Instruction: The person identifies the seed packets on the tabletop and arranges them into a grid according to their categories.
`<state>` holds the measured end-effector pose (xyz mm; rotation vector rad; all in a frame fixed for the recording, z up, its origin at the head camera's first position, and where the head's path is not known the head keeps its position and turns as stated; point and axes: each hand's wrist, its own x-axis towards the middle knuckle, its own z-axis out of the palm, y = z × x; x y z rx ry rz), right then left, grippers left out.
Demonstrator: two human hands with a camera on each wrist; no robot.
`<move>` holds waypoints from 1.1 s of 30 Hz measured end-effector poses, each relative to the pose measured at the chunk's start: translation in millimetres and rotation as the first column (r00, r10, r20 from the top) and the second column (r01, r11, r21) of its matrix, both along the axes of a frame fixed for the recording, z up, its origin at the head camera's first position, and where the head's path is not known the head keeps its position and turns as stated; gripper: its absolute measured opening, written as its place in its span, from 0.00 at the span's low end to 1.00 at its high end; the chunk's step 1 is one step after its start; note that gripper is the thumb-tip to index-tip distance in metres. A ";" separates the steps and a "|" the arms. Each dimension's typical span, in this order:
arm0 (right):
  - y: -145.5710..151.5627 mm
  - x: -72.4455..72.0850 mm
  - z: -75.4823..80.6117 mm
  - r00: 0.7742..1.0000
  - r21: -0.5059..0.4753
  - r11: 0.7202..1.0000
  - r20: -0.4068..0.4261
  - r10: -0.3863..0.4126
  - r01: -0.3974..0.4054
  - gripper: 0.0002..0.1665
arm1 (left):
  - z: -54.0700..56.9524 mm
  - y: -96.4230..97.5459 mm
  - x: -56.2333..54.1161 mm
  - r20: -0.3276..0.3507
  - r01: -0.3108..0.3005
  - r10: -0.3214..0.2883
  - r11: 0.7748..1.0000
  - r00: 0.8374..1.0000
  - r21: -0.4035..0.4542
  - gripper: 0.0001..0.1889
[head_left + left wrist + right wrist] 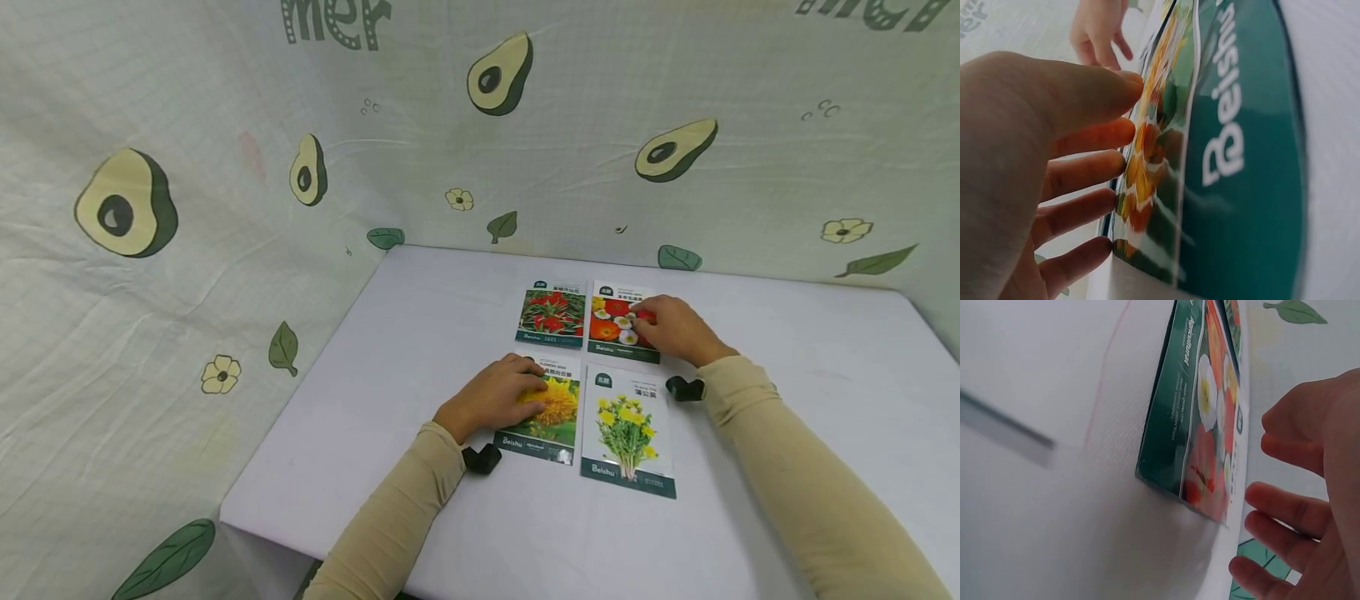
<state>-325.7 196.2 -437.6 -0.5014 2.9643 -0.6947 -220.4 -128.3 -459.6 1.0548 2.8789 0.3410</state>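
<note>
Four flat seed packets, several in all, lie in two rows. My left hand (pixel 495 395) is over the near-left packet with a yellow sunflower picture (pixel 557 407), its fingers spread. In the left wrist view its fingertips (pixel 1088 172) meet the packet's printed face. The right hand (pixel 678 327) is at the right side of the far-right packet with red and white flowers (pixel 609 323). Its fingers (pixel 1288 509) are loosely bent and hold nothing; whether they touch the packet I cannot tell. The packet with red blooms (pixel 551 312) is far left, and the yellow-flower bunch packet (pixel 626 433) near right.
The packets lie on a table with a white cover (pixel 420 333). A pale cloth printed with avocados (pixel 501 75) and leaves hangs behind the table and along its left side. Small black devices (pixel 482 458) sit at both wrists.
</note>
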 end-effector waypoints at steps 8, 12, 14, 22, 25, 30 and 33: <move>4.7 4.6 2.1 1.000 -0.028 1.000 -0.006 -0.009 0.009 0.23 | 2.0 -0.5 -0.7 -0.070 0.044 -0.041 0.998 0.997 0.045 0.20; 6.6 7.6 3.0 1.000 -0.048 0.999 -0.006 -0.014 0.014 0.24 | 2.6 -1.5 -1.6 -0.112 0.056 -0.050 0.997 0.992 0.057 0.20; 7.5 9.6 3.0 1.000 -0.051 0.999 0.005 -0.016 0.017 0.25 | 2.3 -2.1 -1.6 -0.121 0.055 -0.048 0.997 0.992 0.058 0.20; 9.5 16.9 2.0 1.000 -0.066 0.998 0.013 -0.015 0.016 0.24 | 2.1 -4.0 -1.3 -0.121 0.035 -0.027 0.997 0.992 0.066 0.20; 11.5 18.1 0.8 1.000 -0.069 0.998 0.001 -0.014 0.014 0.24 | 2.1 -4.1 -1.8 -0.129 0.034 -0.026 0.997 0.991 0.064 0.20; 16.2 19.6 -3.8 1.000 -0.085 0.996 0.008 -0.028 0.029 0.25 | 2.0 -4.2 -2.8 -0.135 0.033 -0.024 0.997 0.991 0.068 0.20; 18.4 21.1 -6.3 0.999 -0.093 0.995 0.021 -0.035 0.037 0.25 | 0.8 -4.6 -2.3 -0.132 0.033 -0.023 0.997 0.991 0.075 0.20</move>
